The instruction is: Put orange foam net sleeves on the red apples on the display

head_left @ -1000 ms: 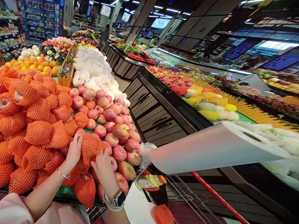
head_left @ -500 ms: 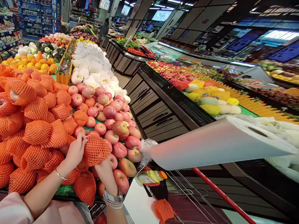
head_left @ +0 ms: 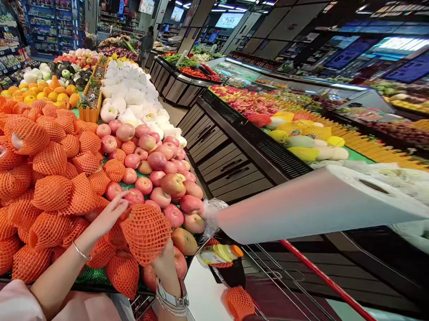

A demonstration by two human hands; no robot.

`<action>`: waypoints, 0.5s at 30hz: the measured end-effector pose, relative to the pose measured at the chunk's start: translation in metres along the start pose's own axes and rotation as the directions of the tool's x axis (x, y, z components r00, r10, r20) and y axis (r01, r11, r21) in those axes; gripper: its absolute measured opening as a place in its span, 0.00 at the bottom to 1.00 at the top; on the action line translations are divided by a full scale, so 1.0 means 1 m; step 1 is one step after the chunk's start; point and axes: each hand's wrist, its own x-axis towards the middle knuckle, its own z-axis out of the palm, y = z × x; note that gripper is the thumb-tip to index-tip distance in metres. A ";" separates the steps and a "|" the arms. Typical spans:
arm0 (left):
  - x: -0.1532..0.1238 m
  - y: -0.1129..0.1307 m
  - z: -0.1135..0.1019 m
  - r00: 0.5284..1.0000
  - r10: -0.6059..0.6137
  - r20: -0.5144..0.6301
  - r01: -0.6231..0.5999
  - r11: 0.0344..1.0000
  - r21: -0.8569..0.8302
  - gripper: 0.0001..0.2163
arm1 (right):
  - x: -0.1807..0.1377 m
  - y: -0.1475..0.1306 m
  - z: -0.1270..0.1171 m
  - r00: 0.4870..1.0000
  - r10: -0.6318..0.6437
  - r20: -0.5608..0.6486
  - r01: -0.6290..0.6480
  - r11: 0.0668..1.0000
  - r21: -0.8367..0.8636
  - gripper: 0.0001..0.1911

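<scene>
An apple in an orange foam net (head_left: 146, 233) rests in my right hand (head_left: 165, 259), whose fingers are mostly hidden behind it. My left hand (head_left: 111, 215) is just left of that apple, open, with its fingers stretched out over the pile and nothing seen in them. Under and left of it lies a heap of net-wrapped fruit (head_left: 53, 190). Bare red apples (head_left: 160, 197) fill the display beyond and to the right of my hands.
A large roll of plastic bags (head_left: 305, 208) juts in from the right. Below it, a shopping cart with a red handle (head_left: 323, 276) holds a bottle with an orange cap (head_left: 221, 254) and an orange net (head_left: 241, 302). Another fruit stand (head_left: 232, 152) is across the aisle.
My right hand has moved right and toward me with the net-wrapped apple. My left hand has come away from the net, and its fingers have straightened.
</scene>
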 end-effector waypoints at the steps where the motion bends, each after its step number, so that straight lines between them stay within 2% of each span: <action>1: 0.000 0.003 -0.002 0.996 -0.017 0.092 0.017 1.000 0.003 0.21 | 0.000 -0.005 -0.004 1.000 0.007 0.011 -0.008 0.998 0.055 0.22; 2: 0.000 0.005 -0.003 0.989 0.002 0.150 -0.006 1.000 0.023 0.19 | 0.000 -0.011 -0.007 1.000 0.011 0.026 -0.013 0.995 0.100 0.21; 4: 0.000 0.006 -0.003 0.983 0.101 0.151 -0.114 0.990 0.078 0.15 | 0.005 -0.023 -0.012 0.998 0.008 0.060 -0.016 0.991 0.134 0.17; 6: -0.002 0.003 -0.001 0.978 0.201 0.052 -0.206 0.969 0.132 0.13 | 0.011 -0.036 -0.014 0.996 0.007 0.094 -0.018 0.993 0.121 0.12; 9: -0.004 -0.006 0.007 0.952 0.284 -0.115 -0.264 0.951 0.162 0.10 | 0.020 -0.054 -0.017 0.989 -0.038 0.146 0.031 0.998 0.049 0.08; 13: -0.010 -0.015 0.016 0.916 0.317 -0.245 -0.288 0.946 0.146 0.08 | 0.022 -0.063 -0.018 0.964 -0.209 0.167 0.222 0.973 -0.068 0.04; 15: -0.012 -0.017 0.017 0.890 0.330 -0.314 -0.296 0.943 0.152 0.08 | 0.018 -0.058 -0.016 0.929 -0.344 0.133 0.364 0.915 -0.175 0.04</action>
